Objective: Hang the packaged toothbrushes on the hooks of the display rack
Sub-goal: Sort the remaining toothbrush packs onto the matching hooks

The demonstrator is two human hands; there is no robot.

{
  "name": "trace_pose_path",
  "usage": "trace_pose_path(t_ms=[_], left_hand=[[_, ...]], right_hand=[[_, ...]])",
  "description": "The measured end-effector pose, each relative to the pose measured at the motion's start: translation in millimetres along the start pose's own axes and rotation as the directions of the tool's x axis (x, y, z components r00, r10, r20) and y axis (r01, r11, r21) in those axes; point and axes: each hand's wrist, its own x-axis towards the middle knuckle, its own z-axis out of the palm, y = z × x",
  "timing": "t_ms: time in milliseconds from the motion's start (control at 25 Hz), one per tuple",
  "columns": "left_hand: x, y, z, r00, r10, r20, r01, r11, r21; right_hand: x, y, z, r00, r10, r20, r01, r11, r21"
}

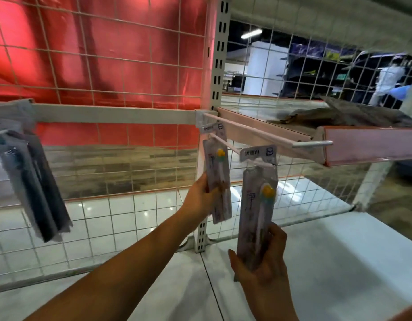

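A white double-prong hook [265, 135] juts from the rack's crossbar [112, 113] toward me. One packaged toothbrush [217, 172] with a yellow-headed brush hangs far back on the hook, and my left hand [201, 198] grips its lower part. A second, identical packaged toothbrush [258, 200] has its header hole at the tip of the lower prong. My right hand [263, 258] holds that pack by its bottom end.
Dark packaged toothbrushes [35, 181] hang from another hook at the left. A pink-edged shelf [372, 144] with a grey cloth [348, 114] sticks out at the right. White wire mesh [107, 66] backs the rack, and a white base shelf [316, 262] lies below.
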Motion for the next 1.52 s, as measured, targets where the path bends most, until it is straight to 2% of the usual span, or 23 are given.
trace_pose_path(t_ms=[160, 280, 400, 480, 560, 640, 720, 840, 960, 1160, 1280, 1360, 1440, 1520], left_hand=[[-41, 10, 4, 0.992, 0.104, 0.072, -0.106, 0.994, 0.028], [-69, 18, 3, 0.969, 0.161, 0.189, -0.177, 0.982, 0.069], [-86, 26, 3, 0.946, 0.185, 0.265, -0.222, 0.968, 0.115], [-95, 33, 2, 0.938, 0.169, 0.303, -0.224, 0.962, 0.154], [-106, 37, 1, 0.914, 0.162, 0.371, -0.251, 0.946, 0.205], [-121, 40, -1, 0.877, 0.152, 0.456, -0.281, 0.932, 0.231], [-137, 40, -9, 0.863, 0.098, 0.496, -0.204, 0.965, 0.165], [-161, 42, -34, 0.873, -0.099, 0.478, 0.114, 0.994, -0.001], [-182, 34, -75, 0.873, -0.266, 0.409, 0.333, 0.938, -0.100], [-234, 33, -169, 0.893, -0.372, 0.255, 0.430, 0.871, -0.236], [-275, 36, -232, 0.899, -0.387, 0.206, 0.428, 0.877, -0.219], [-306, 38, -273, 0.903, -0.414, 0.112, 0.428, 0.884, -0.188], [-335, 38, -310, 0.898, -0.438, 0.034, 0.437, 0.886, -0.153], [-360, 36, -340, 0.888, -0.459, 0.018, 0.457, 0.879, -0.137]], right_hand=[[0, 1, 3, 0.999, -0.038, 0.023, 0.039, 0.999, -0.022], [-5, -2, 5, 0.998, -0.070, 0.001, 0.070, 0.997, -0.018], [-11, -4, 8, 0.994, -0.088, -0.059, 0.090, 0.995, 0.043], [-18, -9, 9, 0.998, -0.042, -0.052, 0.045, 0.998, 0.045], [-28, -12, 7, 0.995, 0.030, -0.092, -0.016, 0.990, 0.143], [-43, -20, 2, 0.979, 0.122, -0.161, -0.056, 0.930, 0.364], [-63, -25, -2, 0.962, 0.228, -0.149, -0.120, 0.847, 0.518], [-95, -15, 5, 0.949, 0.278, -0.151, -0.167, 0.845, 0.508], [-114, -22, 27, 0.963, 0.266, -0.029, -0.229, 0.876, 0.424], [-142, -53, 100, 0.943, 0.240, 0.231, -0.310, 0.884, 0.349], [-162, -79, 142, 0.886, 0.211, 0.413, -0.363, 0.869, 0.336], [-179, -97, 167, 0.824, 0.184, 0.536, -0.407, 0.850, 0.334], [-196, -114, 191, 0.771, 0.191, 0.607, -0.453, 0.835, 0.312], [-212, -125, 214, 0.726, 0.194, 0.659, -0.480, 0.830, 0.285]])
